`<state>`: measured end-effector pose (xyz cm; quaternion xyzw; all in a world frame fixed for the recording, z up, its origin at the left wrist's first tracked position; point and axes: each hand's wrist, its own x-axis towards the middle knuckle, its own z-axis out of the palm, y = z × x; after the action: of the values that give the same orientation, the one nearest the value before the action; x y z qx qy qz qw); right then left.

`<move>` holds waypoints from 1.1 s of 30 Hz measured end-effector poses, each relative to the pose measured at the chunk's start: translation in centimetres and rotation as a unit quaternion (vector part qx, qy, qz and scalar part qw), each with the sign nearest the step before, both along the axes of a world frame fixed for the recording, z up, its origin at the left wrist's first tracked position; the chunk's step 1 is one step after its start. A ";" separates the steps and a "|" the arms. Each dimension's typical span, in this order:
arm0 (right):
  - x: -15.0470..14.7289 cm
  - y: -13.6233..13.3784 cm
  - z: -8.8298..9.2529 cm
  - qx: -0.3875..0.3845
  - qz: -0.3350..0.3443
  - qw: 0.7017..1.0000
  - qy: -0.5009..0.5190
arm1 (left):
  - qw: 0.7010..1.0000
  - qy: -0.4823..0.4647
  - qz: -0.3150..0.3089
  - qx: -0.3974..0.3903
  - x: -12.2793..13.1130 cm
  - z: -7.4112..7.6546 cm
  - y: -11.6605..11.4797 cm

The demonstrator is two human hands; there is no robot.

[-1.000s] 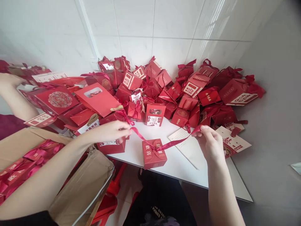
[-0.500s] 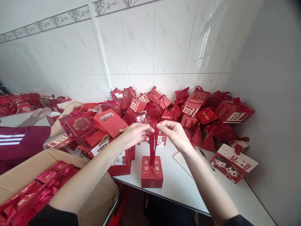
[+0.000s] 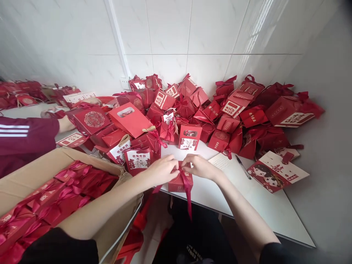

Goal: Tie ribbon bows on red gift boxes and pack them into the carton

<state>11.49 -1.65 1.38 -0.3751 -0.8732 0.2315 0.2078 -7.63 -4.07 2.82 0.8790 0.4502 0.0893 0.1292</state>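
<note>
A small red gift box (image 3: 179,183) stands at the front edge of the white table (image 3: 255,209). A dark red ribbon (image 3: 188,194) crosses its top, and one end hangs down past the table edge. My left hand (image 3: 162,169) and my right hand (image 3: 197,165) meet on top of the box, and each pinches the ribbon with closed fingers. Part of the box top is hidden under my fingers.
A big heap of red gift boxes and bags (image 3: 220,110) fills the back of the table against the tiled wall. A pen (image 3: 243,167) and a printed card (image 3: 276,172) lie at the right. An open cardboard carton (image 3: 55,190) of ribboned boxes sits at the left. Another person's sleeve (image 3: 24,134) reaches in at far left.
My hands first held the ribbon stretched out sideways, then raised both ends together above the box. Now they have come down onto the box top, and one ribbon end hangs loose.
</note>
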 end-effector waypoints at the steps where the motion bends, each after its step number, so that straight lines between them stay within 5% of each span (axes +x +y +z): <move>1: -0.6 -0.2 -0.4 0.004 -0.003 1.000 -0.027 | 1.000 0.006 0.005 -0.005 0.3 -1.0 0.0; 7: -1.8 -1.8 -1.0 0.032 -0.067 0.991 -0.115 | 1.000 -0.008 0.018 -0.003 0.2 -3.7 0.9; 20: -1.1 -2.0 -3.6 0.081 -0.061 0.993 -0.055 | 0.999 0.044 0.007 0.032 0.9 -4.6 1.3; 33: -1.5 -2.5 -4.7 0.057 -0.119 0.989 0.074 | 0.998 -0.046 0.019 0.045 0.7 -5.3 1.0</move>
<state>10.03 -4.16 -3.33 -0.4458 -0.8164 0.1821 0.3187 -6.96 -3.04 -2.46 0.8699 0.4563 0.1525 0.1088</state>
